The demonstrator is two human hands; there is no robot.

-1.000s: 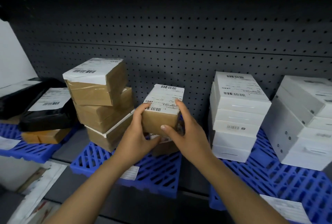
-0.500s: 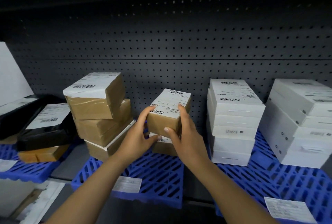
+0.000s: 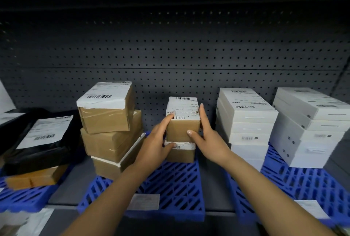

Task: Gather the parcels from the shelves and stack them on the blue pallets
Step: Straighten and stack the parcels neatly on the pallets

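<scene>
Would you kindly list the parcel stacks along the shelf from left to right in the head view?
Black plastic mailer bag on a flat brown box → stack of three brown cardboard boxes → small brown labelled box held by both hands → first stack of white boxes → second stack of white boxes.

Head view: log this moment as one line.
step: stacking | left hand: holds small brown parcel | right hand: holds it too | under it: lower parcel | base: blue pallet

Three blue pallets (image 3: 176, 188) sit across the shelf. Brown boxes (image 3: 106, 120): three stacked centre-left, two in the middle, one at lower left under a black bag (image 3: 37, 152), six in all. Two stacks of white boxes (image 3: 248, 122) stand on the right; their count isn't clear. Two hands (image 3: 155, 146).
</scene>
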